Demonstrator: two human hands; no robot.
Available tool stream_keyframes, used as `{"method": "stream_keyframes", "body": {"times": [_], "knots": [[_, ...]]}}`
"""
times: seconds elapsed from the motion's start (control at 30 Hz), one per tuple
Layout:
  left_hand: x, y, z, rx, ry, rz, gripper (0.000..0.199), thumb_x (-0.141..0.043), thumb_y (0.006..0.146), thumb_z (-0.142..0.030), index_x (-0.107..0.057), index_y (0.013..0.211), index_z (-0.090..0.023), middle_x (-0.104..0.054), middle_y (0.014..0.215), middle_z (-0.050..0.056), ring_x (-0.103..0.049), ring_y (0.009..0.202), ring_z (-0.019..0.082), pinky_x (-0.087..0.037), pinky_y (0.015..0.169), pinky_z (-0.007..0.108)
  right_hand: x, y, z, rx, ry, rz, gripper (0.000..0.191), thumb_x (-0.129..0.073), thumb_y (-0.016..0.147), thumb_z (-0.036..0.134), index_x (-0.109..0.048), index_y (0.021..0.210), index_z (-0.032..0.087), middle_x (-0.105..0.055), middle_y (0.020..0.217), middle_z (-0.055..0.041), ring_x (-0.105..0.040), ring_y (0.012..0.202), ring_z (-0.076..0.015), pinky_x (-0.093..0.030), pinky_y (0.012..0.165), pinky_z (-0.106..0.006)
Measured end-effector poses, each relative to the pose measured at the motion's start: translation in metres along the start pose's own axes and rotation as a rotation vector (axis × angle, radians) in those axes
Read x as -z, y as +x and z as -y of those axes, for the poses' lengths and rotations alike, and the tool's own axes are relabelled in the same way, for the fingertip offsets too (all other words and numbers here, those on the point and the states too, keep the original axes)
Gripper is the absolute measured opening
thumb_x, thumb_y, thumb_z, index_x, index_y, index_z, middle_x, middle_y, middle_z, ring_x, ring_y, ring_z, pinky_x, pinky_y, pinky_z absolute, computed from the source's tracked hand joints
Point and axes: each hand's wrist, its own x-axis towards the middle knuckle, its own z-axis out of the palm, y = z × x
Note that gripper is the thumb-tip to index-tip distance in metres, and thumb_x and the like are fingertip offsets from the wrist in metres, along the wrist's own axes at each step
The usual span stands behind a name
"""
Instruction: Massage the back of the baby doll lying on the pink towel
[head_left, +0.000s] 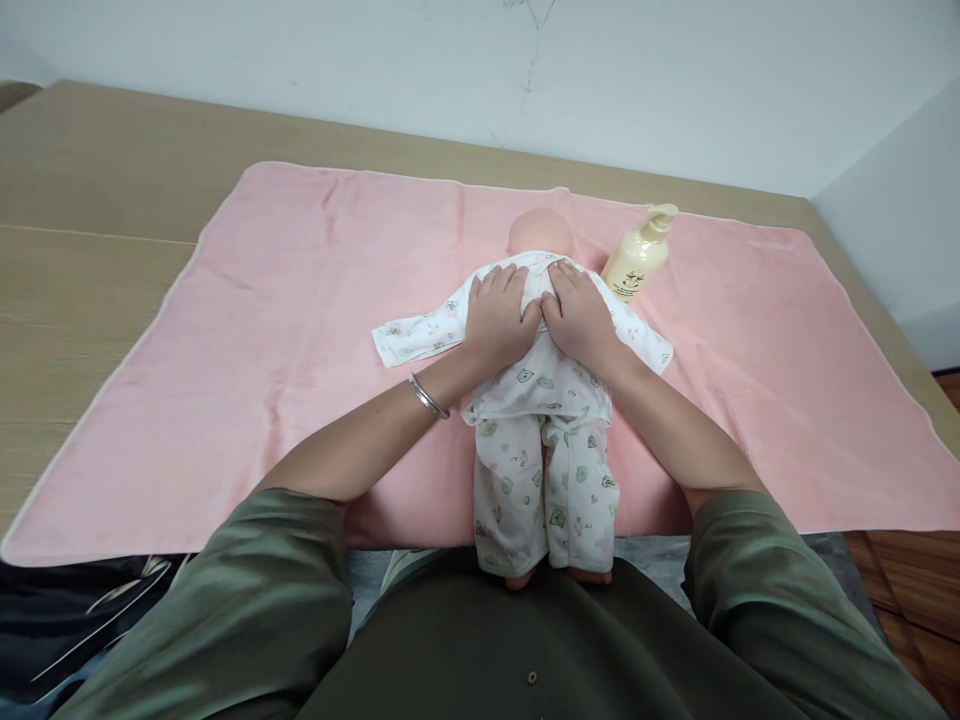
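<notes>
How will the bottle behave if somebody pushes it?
The bottle would probably tip easily, because it looks tall with a pump on top. The soft, creased mat may catch it and stop sliding. Its shiny surface could feel slightly slippery.

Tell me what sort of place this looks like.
Probably an infant-care practice room: a baby doll in printed clothes lies under both hands, on a pink blanket spread over a wooden table, with a pump bottle beside it. A home is possible too.
</notes>
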Motion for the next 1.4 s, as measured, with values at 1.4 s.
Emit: {"method": "stream_keyframes", "body": {"times": [1.4], "knots": [[0.017, -0.009, -0.012, -0.041, 0.076, 0.041, 0.051, -0.029, 0.097, -0.028, -0.053, 0.134, -0.003, -0.053, 0.145, 0.022, -0.047, 0.138, 0.035, -0.037, 0.118, 0.052, 0.019, -0.017, 0.02, 0.049, -0.042, 0.087, 0.05, -0.029, 0.095, 0.016, -0.056, 0.132, -0.003, -0.054, 0.143, -0.0234, -0.044, 0.142, -0.0319, -0.03, 0.124, -0.048]]}}
